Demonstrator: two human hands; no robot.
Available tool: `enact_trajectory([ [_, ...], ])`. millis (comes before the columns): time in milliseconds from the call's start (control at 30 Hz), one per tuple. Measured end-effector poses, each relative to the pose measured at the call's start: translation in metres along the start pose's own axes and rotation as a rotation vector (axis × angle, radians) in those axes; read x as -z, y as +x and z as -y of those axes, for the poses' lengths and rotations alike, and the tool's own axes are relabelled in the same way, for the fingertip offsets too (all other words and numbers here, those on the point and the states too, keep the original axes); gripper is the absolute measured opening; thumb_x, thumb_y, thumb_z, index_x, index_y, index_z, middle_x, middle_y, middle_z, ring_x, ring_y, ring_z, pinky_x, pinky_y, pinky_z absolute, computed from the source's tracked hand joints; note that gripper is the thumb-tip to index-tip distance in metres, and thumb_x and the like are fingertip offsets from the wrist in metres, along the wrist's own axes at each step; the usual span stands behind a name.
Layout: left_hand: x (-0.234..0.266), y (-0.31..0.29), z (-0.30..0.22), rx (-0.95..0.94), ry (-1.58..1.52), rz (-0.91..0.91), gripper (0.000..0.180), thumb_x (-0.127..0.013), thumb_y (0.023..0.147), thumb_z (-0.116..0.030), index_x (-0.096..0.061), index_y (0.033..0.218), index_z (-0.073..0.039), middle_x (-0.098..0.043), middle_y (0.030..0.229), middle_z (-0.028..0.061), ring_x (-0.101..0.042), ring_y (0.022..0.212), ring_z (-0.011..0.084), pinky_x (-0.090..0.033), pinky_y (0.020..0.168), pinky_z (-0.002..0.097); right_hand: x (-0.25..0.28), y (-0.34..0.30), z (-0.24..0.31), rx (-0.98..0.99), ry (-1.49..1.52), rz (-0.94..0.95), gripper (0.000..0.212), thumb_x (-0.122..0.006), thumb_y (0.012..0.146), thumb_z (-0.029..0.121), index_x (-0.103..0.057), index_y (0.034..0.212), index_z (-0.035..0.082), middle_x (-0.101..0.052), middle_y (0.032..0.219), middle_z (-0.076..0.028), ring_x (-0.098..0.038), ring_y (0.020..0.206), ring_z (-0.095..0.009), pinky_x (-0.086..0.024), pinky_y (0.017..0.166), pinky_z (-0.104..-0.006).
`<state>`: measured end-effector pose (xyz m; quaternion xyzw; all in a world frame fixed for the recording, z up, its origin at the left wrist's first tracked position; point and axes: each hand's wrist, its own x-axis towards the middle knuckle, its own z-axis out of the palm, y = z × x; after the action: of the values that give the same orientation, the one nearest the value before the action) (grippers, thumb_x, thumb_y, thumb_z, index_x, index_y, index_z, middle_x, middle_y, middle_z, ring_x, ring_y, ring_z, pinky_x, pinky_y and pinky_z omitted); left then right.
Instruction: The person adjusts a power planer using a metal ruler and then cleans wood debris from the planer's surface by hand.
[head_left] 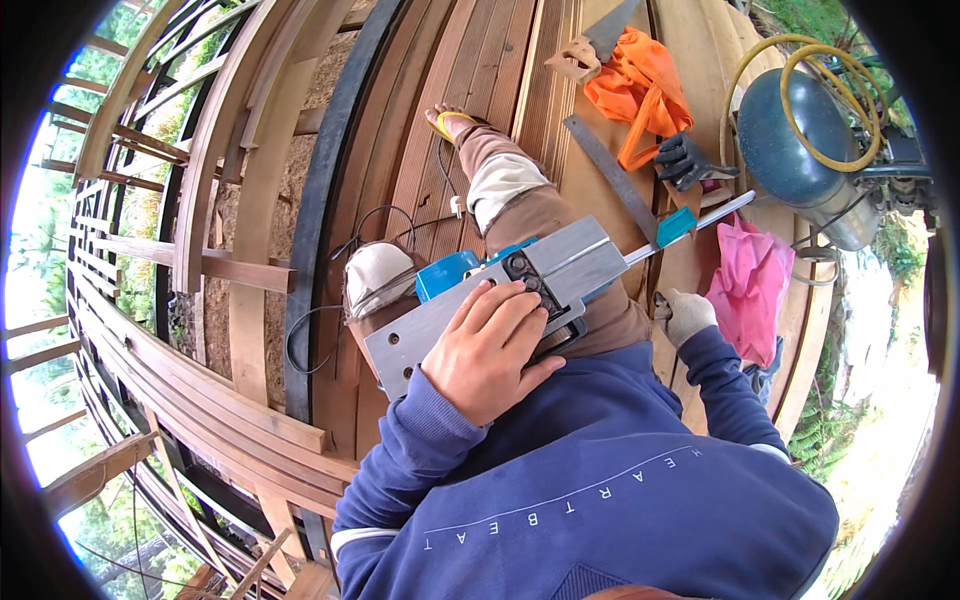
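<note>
Across my lap lies an electric planer (pixel 595 262) with a blue body, its flat metal sole facing up. My left hand (pixel 490 345) rests bare on the sole, fingers spread and fingertips at the dark cutter opening (pixel 527 272) in the middle. To the right of the planer, my right hand (pixel 688 316) wears a pale glove and is closed near the boards. A small dark, metallic piece shows at its fingers, too little to name. A pale narrow bar with a teal piece (pixel 676 228) extends beyond the planer's far right end.
On the wooden boards ahead lie a handsaw (pixel 577 60), an orange cloth bag (pixel 640 88), a metal ruler (pixel 608 175) and a dark glove (pixel 688 162). A pink bag (pixel 748 290) and an air compressor (pixel 795 140) stand right. Timber beams (pixel 215 150) with gaps run left.
</note>
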<state>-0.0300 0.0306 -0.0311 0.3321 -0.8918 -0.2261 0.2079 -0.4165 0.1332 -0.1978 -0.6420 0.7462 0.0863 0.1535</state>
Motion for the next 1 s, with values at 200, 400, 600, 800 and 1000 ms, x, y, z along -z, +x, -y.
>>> enact_trajectory([
  [200, 0.0, 0.002, -0.007, 0.046, 0.013, 0.036, 0.048, -0.088, 0.076, -0.031, -0.07, 0.111, -0.003, -0.065, 0.126, 0.0128, -0.06, 0.127, 0.0329, -0.044, 0.114, 0.0524, 0.029, 0.006, 0.001, 0.04, 0.253, 0.169, 0.03, -0.076, 0.078, 0.027, -0.069, 0.095, 0.003, -0.071, 0.089, -0.023, -0.069, 0.091, -0.043, -0.054, 0.079, -0.0532],
  [400, -0.003, 0.003, -0.01, 0.049, 0.057, 0.022, 0.05, -0.085, 0.079, -0.034, -0.07, 0.118, -0.006, -0.064, 0.128, 0.0121, -0.057, 0.129, 0.033, -0.043, 0.115, 0.0546, 0.077, 0.062, 0.004, 0.102, -0.023, -0.244, 0.054, -0.079, 0.077, 0.028, -0.065, 0.127, 0.013, -0.061, 0.128, -0.017, -0.057, 0.119, -0.04, -0.048, 0.097, -0.052],
  [600, -0.003, 0.0, -0.01, 0.038, 0.069, 0.002, 0.051, -0.084, 0.079, -0.035, -0.071, 0.12, -0.008, -0.064, 0.124, 0.0108, -0.057, 0.128, 0.0314, -0.044, 0.114, 0.0543, 0.082, 0.101, -0.007, 0.198, -0.355, -0.109, 0.073, -0.081, 0.076, 0.029, -0.059, 0.146, 0.021, -0.057, 0.131, -0.01, -0.049, 0.127, -0.033, -0.035, 0.111, -0.0535],
  [800, -0.002, -0.004, -0.009, 0.037, 0.072, -0.067, 0.052, -0.085, 0.077, -0.035, -0.071, 0.118, -0.006, -0.063, 0.121, 0.0121, -0.058, 0.125, 0.0313, -0.046, 0.111, 0.0522, 0.093, 0.133, -0.001, 0.318, -0.382, -0.071, 0.061, -0.08, 0.075, 0.025, -0.068, 0.135, 0.02, -0.062, 0.119, -0.01, -0.054, 0.121, -0.03, -0.041, 0.103, -0.0463],
  [1000, 0.001, -0.012, -0.008, 0.083, -0.006, -0.108, 0.052, -0.086, 0.076, -0.032, -0.07, 0.118, -0.004, -0.064, 0.123, 0.014, -0.062, 0.121, 0.0332, -0.05, 0.106, 0.0467, 0.092, 0.15, 0.014, 0.262, -0.449, -0.013, 0.042, -0.079, 0.072, 0.024, -0.076, 0.113, 0.018, -0.063, 0.117, -0.012, -0.054, 0.121, -0.033, -0.042, 0.102, -0.0493],
])
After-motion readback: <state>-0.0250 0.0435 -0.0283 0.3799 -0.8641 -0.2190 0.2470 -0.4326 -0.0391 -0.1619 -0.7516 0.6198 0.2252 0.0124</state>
